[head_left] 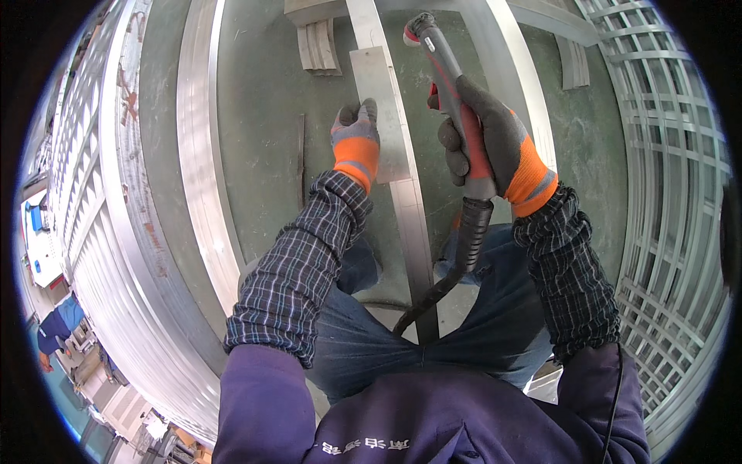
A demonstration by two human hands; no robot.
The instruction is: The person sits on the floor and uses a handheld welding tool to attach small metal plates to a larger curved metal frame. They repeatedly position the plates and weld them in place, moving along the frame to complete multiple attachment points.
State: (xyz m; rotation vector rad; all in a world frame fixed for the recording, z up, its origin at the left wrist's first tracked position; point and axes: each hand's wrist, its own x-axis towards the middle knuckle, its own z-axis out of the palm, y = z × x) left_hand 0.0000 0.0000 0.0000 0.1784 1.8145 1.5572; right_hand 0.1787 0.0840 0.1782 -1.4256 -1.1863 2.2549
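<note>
Hold both steady: the right hand [501, 139] grips the torch [474, 151] beside the long bar [413, 232], and the left hand [357, 145] curls at the flat plate [388, 127] on it, pinching or not, I can't tell.

Bright scene; whitish glare on left metal beam [199, 139]; lattice [671, 127] bowed toward right rim; corners black.

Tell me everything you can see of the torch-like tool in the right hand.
The torch-like tool is long and slim, its dark grey and red body apparently plastic, with a red trigger-like part on its left side. The gloved right hand grips it, head toward the picture's top. Its black neck bends left to a pale, reddish tip. Below, a black ribbed sleeve leads into a dark hose curving down and left.
</note>
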